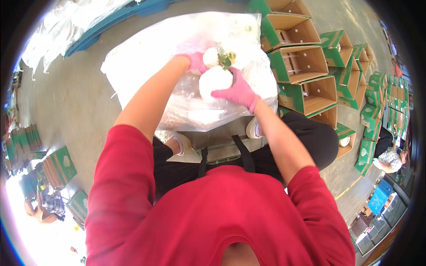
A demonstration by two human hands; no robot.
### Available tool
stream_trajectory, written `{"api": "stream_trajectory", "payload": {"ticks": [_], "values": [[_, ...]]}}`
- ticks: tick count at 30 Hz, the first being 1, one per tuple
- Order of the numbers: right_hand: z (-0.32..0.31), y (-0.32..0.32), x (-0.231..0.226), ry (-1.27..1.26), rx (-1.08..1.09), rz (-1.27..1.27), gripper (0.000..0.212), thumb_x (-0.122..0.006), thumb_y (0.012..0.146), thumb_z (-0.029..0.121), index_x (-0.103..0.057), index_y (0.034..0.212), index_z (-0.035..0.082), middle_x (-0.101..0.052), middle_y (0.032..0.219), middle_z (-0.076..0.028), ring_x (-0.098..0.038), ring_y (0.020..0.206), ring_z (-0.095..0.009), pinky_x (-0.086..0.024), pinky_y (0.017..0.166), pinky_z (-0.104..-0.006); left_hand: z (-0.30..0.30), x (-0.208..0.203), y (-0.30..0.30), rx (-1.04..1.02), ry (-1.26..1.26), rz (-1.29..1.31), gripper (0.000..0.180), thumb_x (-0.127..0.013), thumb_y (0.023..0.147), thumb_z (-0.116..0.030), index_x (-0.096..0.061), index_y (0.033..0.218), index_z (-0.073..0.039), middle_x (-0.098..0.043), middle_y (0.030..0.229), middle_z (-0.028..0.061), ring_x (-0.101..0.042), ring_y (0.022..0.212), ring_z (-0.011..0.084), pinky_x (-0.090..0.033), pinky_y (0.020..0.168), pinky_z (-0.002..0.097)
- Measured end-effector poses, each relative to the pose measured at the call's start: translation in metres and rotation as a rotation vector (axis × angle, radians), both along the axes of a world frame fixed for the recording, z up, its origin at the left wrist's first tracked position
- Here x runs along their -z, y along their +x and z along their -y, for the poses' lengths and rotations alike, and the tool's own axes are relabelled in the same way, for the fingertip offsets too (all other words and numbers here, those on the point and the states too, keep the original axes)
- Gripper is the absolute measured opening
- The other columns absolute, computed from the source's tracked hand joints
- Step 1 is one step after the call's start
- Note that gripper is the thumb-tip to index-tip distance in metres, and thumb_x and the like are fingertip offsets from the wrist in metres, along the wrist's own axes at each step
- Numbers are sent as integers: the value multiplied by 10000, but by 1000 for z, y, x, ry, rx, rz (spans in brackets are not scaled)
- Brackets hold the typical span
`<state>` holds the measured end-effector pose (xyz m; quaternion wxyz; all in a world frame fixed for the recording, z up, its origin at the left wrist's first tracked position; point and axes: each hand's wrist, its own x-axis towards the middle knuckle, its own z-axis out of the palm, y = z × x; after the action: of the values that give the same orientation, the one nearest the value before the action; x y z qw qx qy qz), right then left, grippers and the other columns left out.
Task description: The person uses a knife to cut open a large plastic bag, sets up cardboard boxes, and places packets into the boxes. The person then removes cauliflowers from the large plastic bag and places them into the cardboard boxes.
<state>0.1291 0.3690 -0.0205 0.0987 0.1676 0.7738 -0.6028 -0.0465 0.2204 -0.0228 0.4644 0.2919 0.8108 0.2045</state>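
A large plastic bag (146, 53), glaring white and partly see-through, lies in front of me with pale round vegetables in it. My right hand (239, 93), in a pink glove, grips a big white round vegetable (214, 83) from its right side, thumb across the front. My left hand (194, 63), also pink-gloved, closes on a smaller white round vegetable (211, 57) just behind it; its far fingers blur into the glare. Cut green leaves and stalks (225, 57) show between the two vegetables and touch the right fingertips. Overexposure hides their exact kind.
Open green-and-brown cardboard boxes (299, 64) stand in rows right of the bag. Beyond them are stacked green boxes (368, 116) and another person (390, 159). A blue pallet (100, 33) carries white plastic at the far left. More cartons (60, 166) and a person (46, 206) are at left.
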Motion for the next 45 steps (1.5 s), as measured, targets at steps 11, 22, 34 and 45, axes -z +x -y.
{"api": "stream_trajectory", "payload": {"ticks": [11,22,34,45], "values": [[-10,4,-41,-48,-312,54,1110,-928,579,232,-281,1460,35,-489,1310,-180,-470,1234,-271,-405,1032,-354,56,-104,65,-466,528,-272,725,-798,710,-126,-480,1358,-65,-541,1316,146,-547,1199,301,-471,996,408],[-115,8,-100,-1298,217,-302,802,-457,894,648,-316,1493,133,-427,1477,-141,-438,1331,-400,-437,1019,-635,52,-125,110,-840,1142,712,839,-635,828,-549,-333,1483,-121,-390,1487,176,-443,1279,462,-440,1003,569],[-312,-33,-164,-546,622,-367,901,-845,750,238,-234,1407,159,-524,1293,-166,-581,1146,-362,-547,772,-617,-204,-110,21,-972,1358,1238,786,-715,758,-562,-436,1406,-215,-440,1458,69,-437,1311,330,-366,1073,529],[-401,-190,-48,424,664,-414,1086,-923,560,348,-351,1433,49,-465,1344,-198,-513,1206,-300,-456,1030,-359,-346,-80,-185,-2,930,-141,1080,-885,605,-40,-268,1489,-109,-474,1365,105,-485,1248,226,-433,1051,366]]}}
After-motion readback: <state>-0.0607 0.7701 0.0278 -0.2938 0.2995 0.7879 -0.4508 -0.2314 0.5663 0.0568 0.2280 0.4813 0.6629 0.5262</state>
